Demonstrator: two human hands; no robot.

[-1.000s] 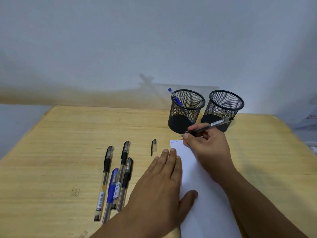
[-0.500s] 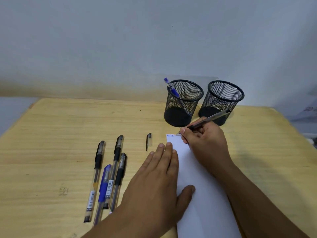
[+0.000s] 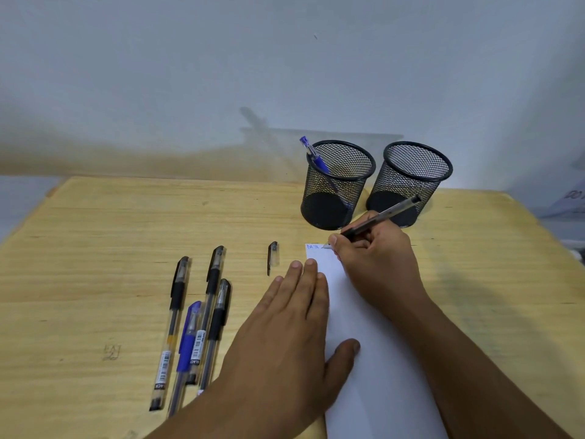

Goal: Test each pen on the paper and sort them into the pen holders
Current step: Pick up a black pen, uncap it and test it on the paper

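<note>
My right hand [image 3: 376, 264] grips an uncapped black pen [image 3: 387, 215], its tip touching the top of the white paper strip [image 3: 373, 359] next to blue writing. My left hand [image 3: 285, 337] lies flat, fingers straight, pressing the paper's left edge. The pen's cap [image 3: 273, 256] lies on the wooden table [image 3: 110, 232] left of the paper. Several capped pens lie further left: three black ones [image 3: 177, 315] and a blue one [image 3: 188, 340]. Two black mesh holders stand behind: the left holder [image 3: 337, 185] contains a blue pen [image 3: 313, 155], the right holder [image 3: 410, 182] looks empty.
A pale wall rises right behind the table. The table's right edge runs diagonally past the right holder, with some paper or packaging [image 3: 569, 201] beyond it. A faint pencil mark [image 3: 111, 352] sits on the wood at the left.
The pen's tip has come down onto the top of the paper beside the blue writing. My left hand stays flat on the paper. The view has shifted slightly.
</note>
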